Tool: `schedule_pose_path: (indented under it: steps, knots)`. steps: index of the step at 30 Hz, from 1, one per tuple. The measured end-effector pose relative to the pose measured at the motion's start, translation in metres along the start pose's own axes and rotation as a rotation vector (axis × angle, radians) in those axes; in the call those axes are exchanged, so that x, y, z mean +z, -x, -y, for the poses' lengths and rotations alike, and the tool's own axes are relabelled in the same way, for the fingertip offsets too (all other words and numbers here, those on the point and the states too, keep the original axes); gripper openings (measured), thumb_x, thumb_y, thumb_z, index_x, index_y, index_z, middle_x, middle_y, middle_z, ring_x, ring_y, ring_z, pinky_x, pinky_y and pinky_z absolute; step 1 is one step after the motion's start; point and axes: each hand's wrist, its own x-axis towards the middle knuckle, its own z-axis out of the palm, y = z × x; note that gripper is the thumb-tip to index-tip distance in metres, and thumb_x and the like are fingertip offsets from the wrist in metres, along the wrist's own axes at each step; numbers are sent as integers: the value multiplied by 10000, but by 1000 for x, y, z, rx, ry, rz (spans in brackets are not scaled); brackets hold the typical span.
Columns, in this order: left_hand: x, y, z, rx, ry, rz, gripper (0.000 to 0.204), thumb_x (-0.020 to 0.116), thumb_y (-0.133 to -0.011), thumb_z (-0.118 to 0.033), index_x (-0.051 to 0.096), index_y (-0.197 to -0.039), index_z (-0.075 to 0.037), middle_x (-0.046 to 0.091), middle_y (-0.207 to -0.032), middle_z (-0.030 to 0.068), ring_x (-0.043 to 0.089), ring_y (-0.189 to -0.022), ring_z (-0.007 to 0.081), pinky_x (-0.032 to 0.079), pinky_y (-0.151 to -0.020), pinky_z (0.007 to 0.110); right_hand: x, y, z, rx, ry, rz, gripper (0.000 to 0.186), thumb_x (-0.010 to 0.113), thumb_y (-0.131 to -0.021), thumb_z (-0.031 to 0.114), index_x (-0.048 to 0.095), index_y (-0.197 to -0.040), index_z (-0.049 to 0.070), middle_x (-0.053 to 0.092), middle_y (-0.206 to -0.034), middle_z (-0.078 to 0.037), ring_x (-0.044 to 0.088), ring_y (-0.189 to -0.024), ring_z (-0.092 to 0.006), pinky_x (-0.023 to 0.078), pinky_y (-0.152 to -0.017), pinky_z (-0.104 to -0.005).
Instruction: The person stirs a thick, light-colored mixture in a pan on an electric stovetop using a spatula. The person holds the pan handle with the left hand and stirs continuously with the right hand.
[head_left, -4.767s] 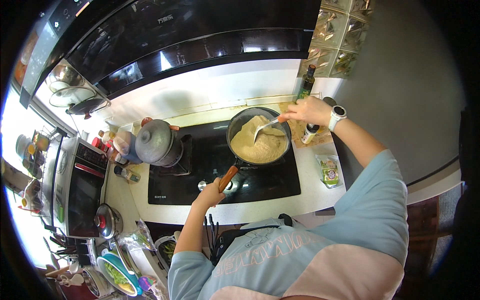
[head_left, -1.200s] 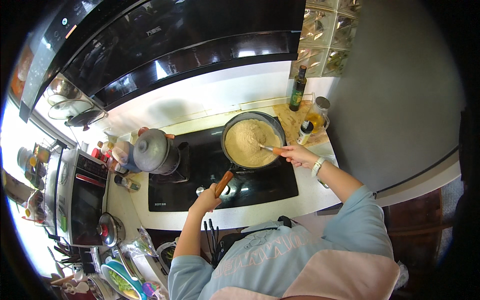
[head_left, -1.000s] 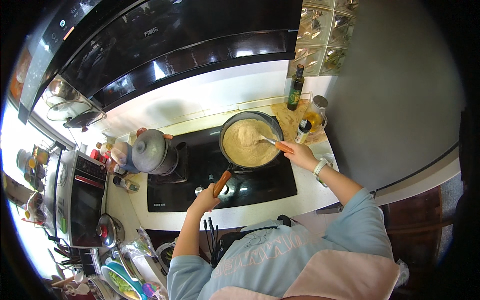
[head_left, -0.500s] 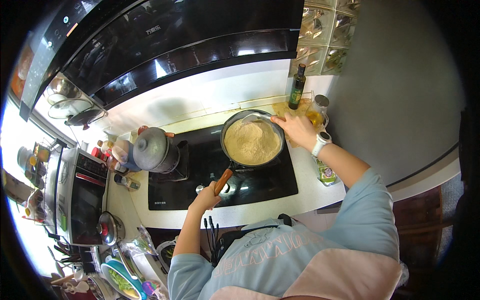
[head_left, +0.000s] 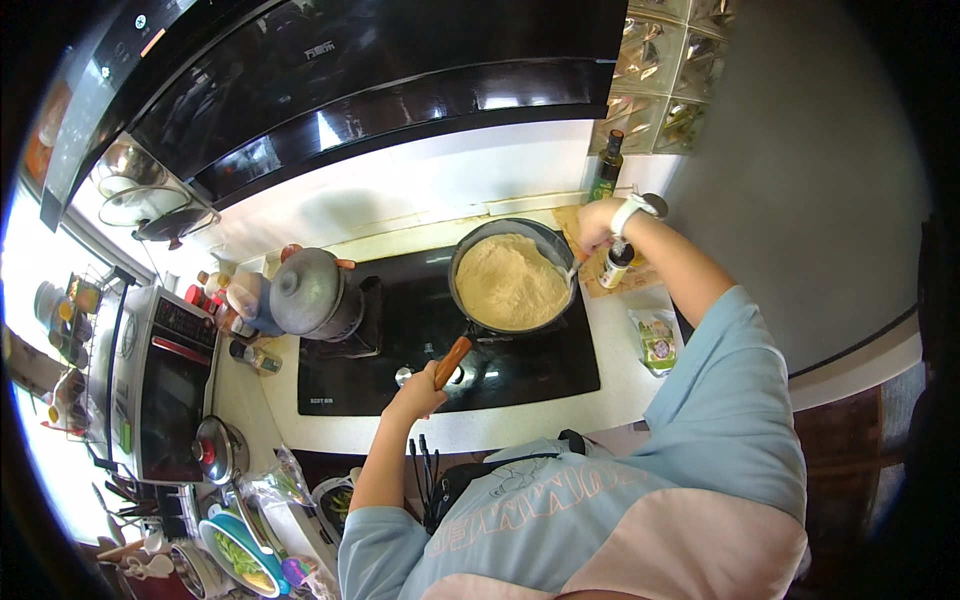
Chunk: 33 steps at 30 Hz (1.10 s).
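A dark frying pan [head_left: 462, 300] full of pale yellow powder [head_left: 508, 280] sits on the right of the black glass hob [head_left: 395, 280]. My left hand [head_left: 425, 390] is closed round the pan's wooden handle [head_left: 453, 362]. My right hand [head_left: 600, 225] is raised at the pan's back right, closed on the orange handle of a metal spatula [head_left: 572, 272], whose blade is at the right rim of the powder. Part of that handle is hidden behind the hand and wrist.
A lidded grey pot [head_left: 305, 295] stands on the left burner. Right of the pan are an oil bottle [head_left: 608, 170], a seasoning bottle [head_left: 614, 268] and a green packet [head_left: 655, 340]. A microwave [head_left: 165, 390] and jars stand at the left. A black range hood [head_left: 380, 90] hangs above.
My right hand and spatula have moved from over the pan toward its right side, the hand higher, wrist turned. The powder's heap has changed shape. My left hand stays on the handle.
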Motion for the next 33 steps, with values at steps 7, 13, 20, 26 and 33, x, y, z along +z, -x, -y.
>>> schedule_pose_path:
  steps: [7,13,20,26,33]
  knots:
    - [-3,2,-5,-21,-19,15,427,591,-764,-62,431,-1155,5,640,-779,221,636,-523,281,520,-452,362,53,-8,-45,8,-685,213,205,637,-822,231,590,-661,113,457,-510,33,333,-380,-49,218,-341,-241]
    - [-2,1,-2,1,-18,10,424,589,-770,-61,433,-1157,9,641,-779,222,635,-521,278,516,-447,364,111,-15,-19,-50,-1129,168,192,607,-871,227,644,-1028,121,450,-579,16,296,-405,-56,220,-366,-229]
    - [-3,0,-1,-4,-18,13,438,586,-763,-48,434,-1170,5,639,-771,219,633,-520,275,515,-446,354,157,-8,39,-89,-1478,65,394,553,-936,195,501,-1324,150,471,-668,-7,307,-425,-58,216,-365,-220]
    - [-3,2,-2,8,6,14,455,588,-756,-42,433,-1181,0,638,-767,213,631,-519,272,513,-445,352,162,-22,69,-108,-1757,52,476,530,-949,205,414,-1408,149,454,-662,-7,330,-435,-67,256,-370,-228]
    - [-2,3,-3,-14,1,14,471,592,-760,-50,427,-1198,2,640,-774,210,633,-521,265,517,-448,346,173,-8,41,-190,-1742,23,476,507,-964,162,404,-1426,119,451,-658,24,318,-432,-30,237,-363,-184]
